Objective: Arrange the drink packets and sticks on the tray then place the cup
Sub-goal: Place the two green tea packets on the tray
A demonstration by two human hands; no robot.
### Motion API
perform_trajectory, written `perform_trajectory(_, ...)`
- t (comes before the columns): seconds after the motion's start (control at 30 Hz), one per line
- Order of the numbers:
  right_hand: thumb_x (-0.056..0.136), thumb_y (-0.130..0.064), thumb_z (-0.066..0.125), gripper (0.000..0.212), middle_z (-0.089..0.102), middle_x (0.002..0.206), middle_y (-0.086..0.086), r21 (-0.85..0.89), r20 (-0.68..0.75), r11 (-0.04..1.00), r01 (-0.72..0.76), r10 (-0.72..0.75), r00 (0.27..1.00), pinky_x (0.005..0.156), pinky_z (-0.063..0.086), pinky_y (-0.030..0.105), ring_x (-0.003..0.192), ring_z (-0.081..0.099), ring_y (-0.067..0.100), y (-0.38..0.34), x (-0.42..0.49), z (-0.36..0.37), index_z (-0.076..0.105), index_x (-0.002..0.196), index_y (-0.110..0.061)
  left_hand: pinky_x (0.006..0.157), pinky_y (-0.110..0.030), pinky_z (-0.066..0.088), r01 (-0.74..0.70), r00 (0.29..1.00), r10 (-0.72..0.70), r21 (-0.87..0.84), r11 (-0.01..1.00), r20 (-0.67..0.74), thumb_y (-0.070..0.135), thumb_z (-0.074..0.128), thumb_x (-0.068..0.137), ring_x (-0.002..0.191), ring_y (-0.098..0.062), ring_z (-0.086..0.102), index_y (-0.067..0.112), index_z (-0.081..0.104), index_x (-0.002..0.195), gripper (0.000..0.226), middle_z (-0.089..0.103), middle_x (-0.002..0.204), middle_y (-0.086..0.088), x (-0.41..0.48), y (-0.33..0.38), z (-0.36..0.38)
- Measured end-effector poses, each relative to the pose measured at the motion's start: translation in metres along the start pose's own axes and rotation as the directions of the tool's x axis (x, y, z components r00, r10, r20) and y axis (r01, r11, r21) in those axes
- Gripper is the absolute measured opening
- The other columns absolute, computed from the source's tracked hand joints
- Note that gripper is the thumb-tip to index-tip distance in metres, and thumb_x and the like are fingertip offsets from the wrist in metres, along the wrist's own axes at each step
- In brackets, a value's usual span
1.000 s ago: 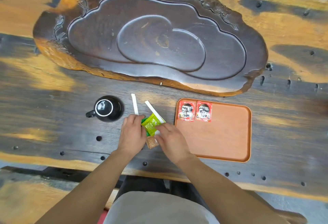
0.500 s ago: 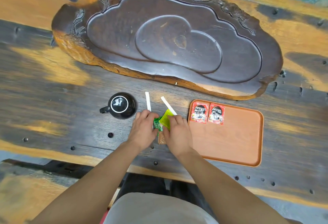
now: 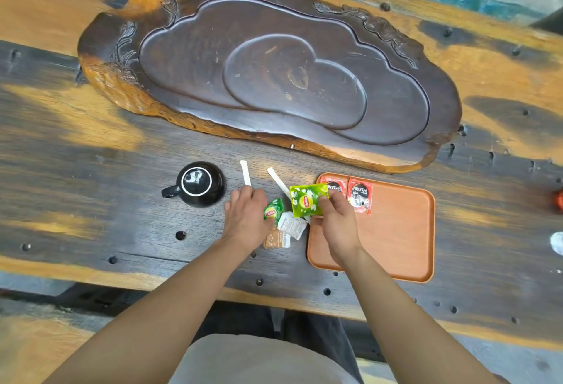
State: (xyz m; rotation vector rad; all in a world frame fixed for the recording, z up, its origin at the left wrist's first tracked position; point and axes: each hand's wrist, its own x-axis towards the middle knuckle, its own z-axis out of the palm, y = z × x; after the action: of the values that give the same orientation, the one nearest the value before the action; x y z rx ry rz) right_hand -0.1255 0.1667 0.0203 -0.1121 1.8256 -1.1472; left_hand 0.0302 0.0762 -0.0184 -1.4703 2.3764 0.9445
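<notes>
My right hand (image 3: 336, 219) pinches a light green Lipton packet (image 3: 306, 201), held just left of the orange tray (image 3: 399, 231). Two red Nescafe packets (image 3: 359, 193) lie side by side in the tray's far left corner. My left hand (image 3: 248, 216) rests flat on the table, its fingers against a darker green Lipton packet (image 3: 273, 212). A white packet (image 3: 292, 225) and a brown packet (image 3: 275, 239) lie between my hands. Two white sticks (image 3: 245, 173) (image 3: 278, 182) lie beyond them. A black cup (image 3: 196, 184) stands upside down to the left.
A large carved dark wooden tea tray (image 3: 274, 79) fills the far side of the wooden table (image 3: 91, 170). The table's near edge runs just before my body. A red object (image 3: 559, 201) and a white one (image 3: 557, 242) show at the right border.
My right hand has lifted the light green packet off the pile and carried it right, toward the tray. The white and brown packets beneath are now uncovered. My left hand stays on the pile.
</notes>
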Motion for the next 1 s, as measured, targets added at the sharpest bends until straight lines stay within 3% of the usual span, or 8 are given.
perform_trajectory(0.1, 0.104, -0.010, 0.047, 0.018, 0.063, 0.086, 0.008, 0.026, -0.029, 1.000, 0.015, -0.014, 0.999, 0.062, 0.052, 0.026, 0.079, 0.060, 0.019, -0.001, -0.001, -0.016, 0.060, 0.094, -0.017, 0.081, -0.034, 0.033, -0.007, 1.000, 0.007, -0.066, 0.998, 0.002, 0.024, 0.074, 0.084, 0.103, -0.021, 0.048, 0.026, 0.050, 0.098, 0.029, 0.053, 0.095, 0.007, -0.001, 0.000, -0.003)
perform_trajectory(0.23, 0.100, -0.006, 0.056, 0.007, 0.067, 0.078, 0.000, 0.055, -0.074, 0.998, -0.007, 0.011, 0.997, 0.059, 0.053, 0.023, 0.072, 0.064, 0.013, 0.003, -0.001, -0.040, 0.057, 0.100, -0.013, 0.082, -0.036, 0.039, -0.015, 0.999, 0.009, -0.186, 0.983, -0.031, 0.015, 0.073, 0.086, 0.096, -0.021, 0.054, 0.023, 0.053, 0.104, 0.027, 0.063, 0.098, 0.002, 0.000, -0.004, -0.007)
perform_trajectory(0.33, 0.095, 0.003, 0.060, 0.023, 0.064, 0.084, 0.001, 0.122, -0.108, 0.992, -0.029, 0.042, 0.993, 0.061, 0.056, 0.027, 0.076, 0.065, 0.016, 0.006, -0.005, -0.059, 0.054, 0.108, -0.014, 0.074, -0.033, 0.043, -0.040, 0.997, 0.017, -0.313, 0.949, -0.076, 0.010, 0.067, 0.089, 0.086, -0.019, 0.056, 0.024, 0.055, 0.094, 0.019, 0.058, 0.094, 0.000, -0.002, -0.004, -0.016)
perform_trajectory(0.47, 0.091, 0.011, 0.058, 0.049, 0.067, 0.113, 0.006, 0.121, -0.150, 0.992, -0.046, 0.064, 0.987, 0.072, 0.062, 0.040, 0.097, 0.071, 0.026, 0.017, -0.012, -0.083, 0.058, 0.123, -0.025, 0.069, -0.027, 0.041, -0.121, 0.987, 0.072, -0.363, 0.924, -0.147, 0.009, 0.067, 0.091, 0.083, -0.015, 0.056, 0.020, 0.059, 0.093, 0.014, 0.061, 0.092, 0.003, -0.011, 0.012, -0.030)
perform_trajectory(0.63, 0.089, 0.004, 0.062, 0.026, 0.069, 0.099, 0.001, -0.069, -0.350, 0.997, -0.038, 0.012, 0.937, 0.082, 0.057, 0.044, 0.103, 0.067, 0.031, 0.044, -0.013, -0.100, 0.064, 0.098, -0.020, 0.076, -0.033, 0.052, -0.112, 0.981, 0.172, -0.458, 0.882, 0.091, 0.016, 0.069, 0.090, 0.089, -0.016, 0.063, 0.027, 0.061, 0.107, 0.022, 0.069, 0.101, 0.005, -0.023, 0.064, -0.005)
perform_trajectory(0.73, 0.087, -0.003, 0.068, 0.017, 0.066, 0.087, -0.004, -0.170, -0.441, 0.983, -0.074, -0.009, 0.898, 0.069, 0.050, 0.031, 0.089, 0.066, 0.029, 0.056, -0.015, -0.104, 0.060, 0.097, -0.015, 0.085, -0.032, 0.051, -0.145, 0.959, 0.226, -0.389, 0.909, 0.170, 0.015, 0.071, 0.088, 0.101, -0.016, 0.063, 0.030, 0.059, 0.111, 0.030, 0.070, 0.112, 0.007, -0.025, 0.089, 0.025)
perform_trajectory(0.83, 0.087, -0.006, 0.070, 0.019, 0.058, 0.083, -0.004, -0.299, -0.492, 0.947, -0.119, -0.046, 0.869, 0.067, 0.038, 0.030, 0.083, 0.059, 0.027, 0.063, -0.017, -0.107, 0.052, 0.094, -0.011, 0.089, -0.036, 0.050, -0.236, 0.949, 0.277, -0.242, 0.941, 0.151, 0.010, 0.067, 0.088, 0.108, -0.023, 0.060, 0.024, 0.058, 0.115, 0.031, 0.068, 0.115, -0.001, -0.020, 0.101, 0.048)
perform_trajectory(1.0, 0.088, -0.017, 0.070, 0.025, 0.054, 0.103, 0.007, -0.614, -0.375, 0.785, -0.080, -0.202, 0.905, 0.073, 0.041, 0.034, 0.089, 0.055, 0.028, 0.070, -0.020, -0.118, 0.047, 0.098, -0.011, 0.097, -0.040, 0.044, -0.370, 0.929, 0.366, 0.078, 0.926, 0.058, 0.018, 0.066, 0.087, 0.115, -0.026, 0.050, 0.020, 0.058, 0.128, 0.042, 0.059, 0.120, -0.002, -0.016, 0.100, 0.064)
